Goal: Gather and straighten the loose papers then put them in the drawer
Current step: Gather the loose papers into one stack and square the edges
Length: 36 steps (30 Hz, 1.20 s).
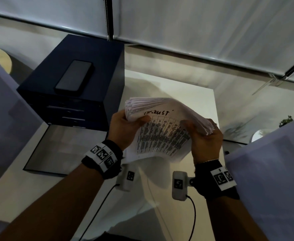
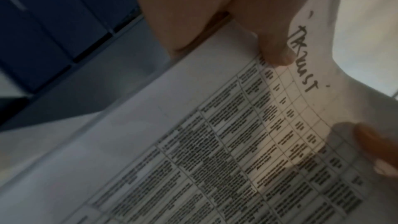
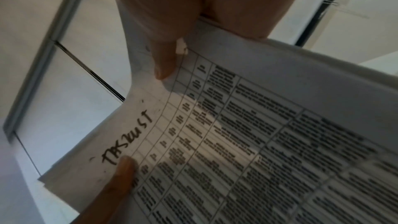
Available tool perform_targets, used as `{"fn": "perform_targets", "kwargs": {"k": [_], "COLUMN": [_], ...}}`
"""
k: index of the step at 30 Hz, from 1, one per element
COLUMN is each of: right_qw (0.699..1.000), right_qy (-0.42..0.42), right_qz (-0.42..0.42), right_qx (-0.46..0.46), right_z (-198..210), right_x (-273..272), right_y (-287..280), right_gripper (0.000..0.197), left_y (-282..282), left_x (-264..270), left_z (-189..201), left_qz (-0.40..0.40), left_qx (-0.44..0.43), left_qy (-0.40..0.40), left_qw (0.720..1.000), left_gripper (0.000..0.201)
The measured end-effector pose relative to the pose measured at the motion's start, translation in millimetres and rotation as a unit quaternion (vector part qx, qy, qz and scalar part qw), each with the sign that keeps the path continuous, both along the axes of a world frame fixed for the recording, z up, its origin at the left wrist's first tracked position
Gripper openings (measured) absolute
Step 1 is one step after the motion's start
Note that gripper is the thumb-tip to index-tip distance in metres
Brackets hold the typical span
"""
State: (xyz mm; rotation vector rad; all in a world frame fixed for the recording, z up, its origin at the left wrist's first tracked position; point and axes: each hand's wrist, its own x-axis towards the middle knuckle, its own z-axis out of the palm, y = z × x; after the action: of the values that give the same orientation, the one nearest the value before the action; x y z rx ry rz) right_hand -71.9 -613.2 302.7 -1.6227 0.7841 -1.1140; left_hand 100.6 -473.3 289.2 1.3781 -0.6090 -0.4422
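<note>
Head view shows a thick stack of white printed papers point(image 1: 161, 129) held above the white surface point(image 1: 186, 87), bowed between both hands. Left hand point(image 1: 123, 129) fingers curl around its left edge, thumb on top; right hand point(image 1: 205, 140) fingers grip the right edge. Beyond the left fingers stands a dark blue drawer cabinet point(image 1: 83, 94).

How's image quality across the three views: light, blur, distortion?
Head view: dim, wide-angle bend in the blind rails, paper stack slightly motion-smeared, its table text unreadable. Left wrist view: soft all over, left thumb and drawer unit blurred, a bright patch on the sheet. Right wrist view: a little sharper, handwriting legible, printed rows still smeared, a similar light patch mid-page.
</note>
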Motion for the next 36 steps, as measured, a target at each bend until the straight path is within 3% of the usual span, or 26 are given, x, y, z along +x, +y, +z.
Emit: {"fn": "perform_targets", "kwargs": {"k": [3,5,7,11,15,18,23,28,33,36], "right_qw": [1.000,0.995,0.991,0.991,0.994,0.996,0.997,1.000,0.998,0.996], "right_qy": [-0.004,-0.073,-0.101,-0.080,-0.068,-0.071,-0.061,-0.011,-0.041,-0.058], "right_qz": [-0.008,-0.038,-0.057,-0.081,-0.069,-0.045,-0.019,0.010,0.013,-0.020], "right_qx": [0.014,0.059,0.072,0.067,0.056,0.036,0.035,0.016,0.047,0.057], "right_z": [-6,-3,3,4,5,7,9,5,7,8], "right_x": [-3,-1,5,12,10,10,7,4,5,10], "right_y": [9,13,13,12,14,22,21,19,17,14], "right_gripper": [0.032,0.038,0.034,0.009,0.008,0.027,0.037,0.067,0.063,0.046], "left_y": [6,7,3,-13,-21,-25,-30,-32,-28,-28], "left_x": [-4,-9,-13,-17,-7,-7,-2,7,7,5], "left_z": [-11,-11,-4,11,14,15,13,15,13,17], "left_qz": [-0.013,-0.006,0.019,0.094,0.148,0.141,0.170,0.183,0.125,0.131], "left_qx": [0.025,-0.010,-0.058,-0.058,-0.068,-0.065,-0.063,-0.061,-0.047,-0.055], "left_qy": [-0.008,-0.014,-0.021,-0.013,0.026,0.016,0.021,0.009,-0.036,-0.026], "left_qw": [1.000,1.000,0.998,0.994,0.986,0.988,0.983,0.981,0.990,0.990], "left_gripper": [0.041,0.051,0.044,0.022,0.018,0.026,0.018,0.021,0.031,0.029]}}
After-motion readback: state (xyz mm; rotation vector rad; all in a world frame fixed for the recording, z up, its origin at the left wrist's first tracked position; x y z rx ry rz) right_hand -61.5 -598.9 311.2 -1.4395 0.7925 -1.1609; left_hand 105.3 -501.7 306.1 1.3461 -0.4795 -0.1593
